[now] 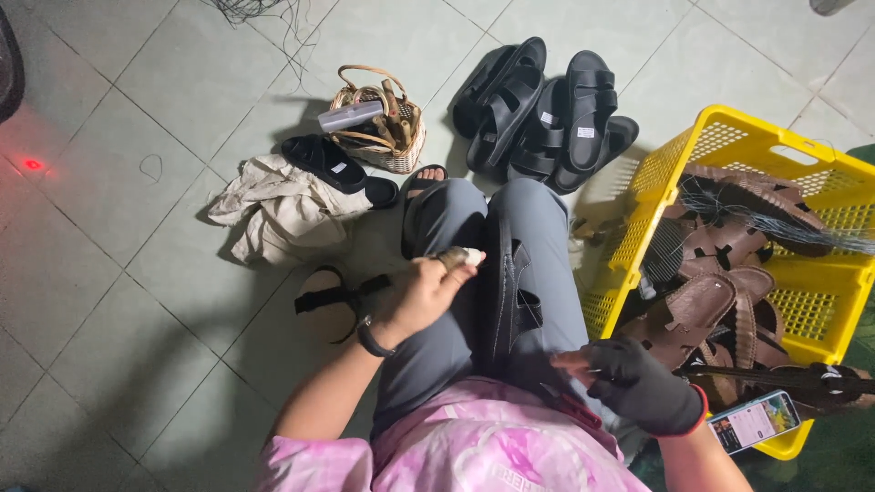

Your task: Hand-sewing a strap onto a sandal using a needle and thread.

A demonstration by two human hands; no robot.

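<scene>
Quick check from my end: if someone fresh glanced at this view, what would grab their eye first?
Probably the yellow crate at right, piled with brown sandals. Next, the black sandal lying along the person's lap, with the gloved right hand at its near end and the bare left hand holding a small tool beside it. Farther off on the tiled floor sit a heap of black sandals and a wicker basket.

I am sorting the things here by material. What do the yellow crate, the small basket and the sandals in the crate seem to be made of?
The yellow crate looks like moulded plastic: glossy, with a regular grid of holes. The small basket seems woven cane or rattan, with pale strands and a bent handle. The brown sandals look like leather or an imitation, matte with stitched straps; I cannot tell which.
</scene>
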